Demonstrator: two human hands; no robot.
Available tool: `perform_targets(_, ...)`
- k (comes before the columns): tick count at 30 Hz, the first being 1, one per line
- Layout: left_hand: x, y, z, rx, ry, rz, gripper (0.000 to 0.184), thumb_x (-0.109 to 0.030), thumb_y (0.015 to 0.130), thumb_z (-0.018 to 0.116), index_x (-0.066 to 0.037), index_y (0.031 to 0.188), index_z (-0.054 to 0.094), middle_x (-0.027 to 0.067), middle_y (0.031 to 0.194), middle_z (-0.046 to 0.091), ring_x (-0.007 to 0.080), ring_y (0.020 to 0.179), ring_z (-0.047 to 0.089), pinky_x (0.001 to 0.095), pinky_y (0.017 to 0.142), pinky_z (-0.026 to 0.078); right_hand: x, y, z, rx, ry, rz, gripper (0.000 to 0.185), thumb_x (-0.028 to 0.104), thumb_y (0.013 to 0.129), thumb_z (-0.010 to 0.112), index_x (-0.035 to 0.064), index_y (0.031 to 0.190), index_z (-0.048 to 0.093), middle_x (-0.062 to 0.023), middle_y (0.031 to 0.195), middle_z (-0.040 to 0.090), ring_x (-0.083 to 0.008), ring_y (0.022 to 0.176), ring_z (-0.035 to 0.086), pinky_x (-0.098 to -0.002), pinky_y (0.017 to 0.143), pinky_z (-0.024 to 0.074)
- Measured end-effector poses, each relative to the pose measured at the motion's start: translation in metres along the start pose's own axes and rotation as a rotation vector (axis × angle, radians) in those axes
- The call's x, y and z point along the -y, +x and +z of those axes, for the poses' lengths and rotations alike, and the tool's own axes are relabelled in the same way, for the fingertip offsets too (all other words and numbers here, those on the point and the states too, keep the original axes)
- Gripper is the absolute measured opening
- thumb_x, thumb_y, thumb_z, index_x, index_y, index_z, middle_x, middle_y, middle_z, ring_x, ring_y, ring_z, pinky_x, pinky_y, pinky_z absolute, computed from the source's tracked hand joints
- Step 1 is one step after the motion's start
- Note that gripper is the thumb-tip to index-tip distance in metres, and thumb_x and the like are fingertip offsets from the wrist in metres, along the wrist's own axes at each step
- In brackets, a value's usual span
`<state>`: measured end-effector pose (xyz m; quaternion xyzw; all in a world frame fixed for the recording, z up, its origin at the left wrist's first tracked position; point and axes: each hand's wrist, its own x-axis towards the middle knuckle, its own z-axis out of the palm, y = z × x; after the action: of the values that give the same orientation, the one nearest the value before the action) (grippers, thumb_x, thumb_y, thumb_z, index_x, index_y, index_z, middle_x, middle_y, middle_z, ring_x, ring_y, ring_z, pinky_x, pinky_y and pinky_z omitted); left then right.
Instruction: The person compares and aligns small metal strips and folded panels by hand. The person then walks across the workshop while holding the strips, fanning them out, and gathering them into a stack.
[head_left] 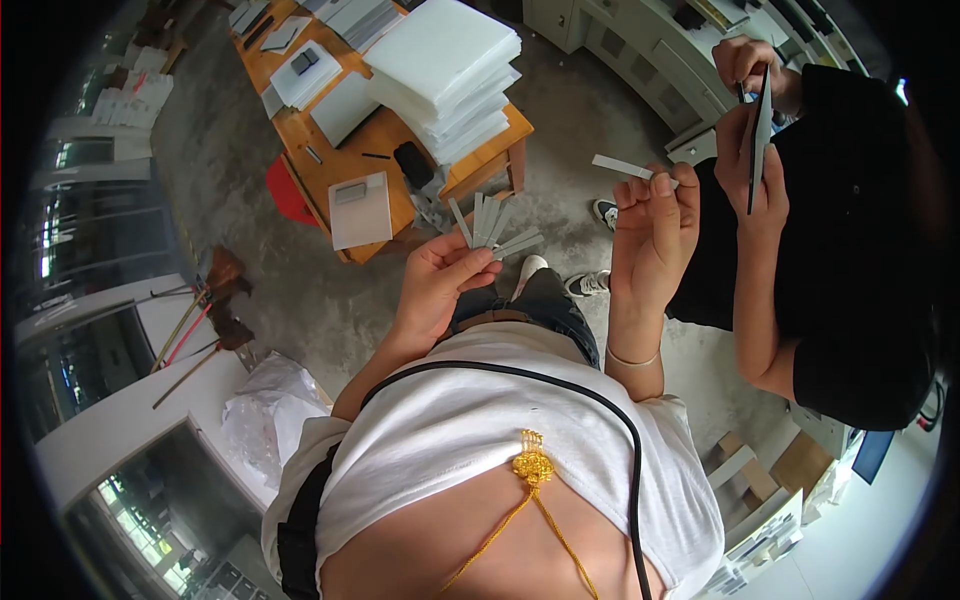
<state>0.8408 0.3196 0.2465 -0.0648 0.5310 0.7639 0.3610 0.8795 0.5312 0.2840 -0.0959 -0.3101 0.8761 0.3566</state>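
Several thin pale grey strips are fanned out in my left hand, pinched between thumb and fingers in front of my waist. My right hand is raised to the right, its thumb and fingertip closed on a single whitish strip that points left. The two hands are well apart. What the strips are made of, I cannot tell.
Ahead stands a wooden desk bearing a tall stack of white sheets, papers and a dark pouch. Close on my right a person in black holds a flat dark device. A plastic bag lies at left.
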Motion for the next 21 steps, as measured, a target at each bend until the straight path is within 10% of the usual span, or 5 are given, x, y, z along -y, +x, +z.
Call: perform_targets(21,0.003,-0.042,-0.041,-0.046,-0.064,0.040,0.014,-0.005,0.083,0.062,0.000,0.097,0.061,0.0088,0.087,0.065,0.0160,0.080,0.065,0.0245,0.072,0.054,-0.034,-0.035,0.024,0.087,-0.020,0.101,0.017,-0.002,0.084,0.057,0.0090,0.091,0.045,-0.0055,0.082,0.057,-0.0121,0.070,0.047,-0.0296,0.069,0.0396)
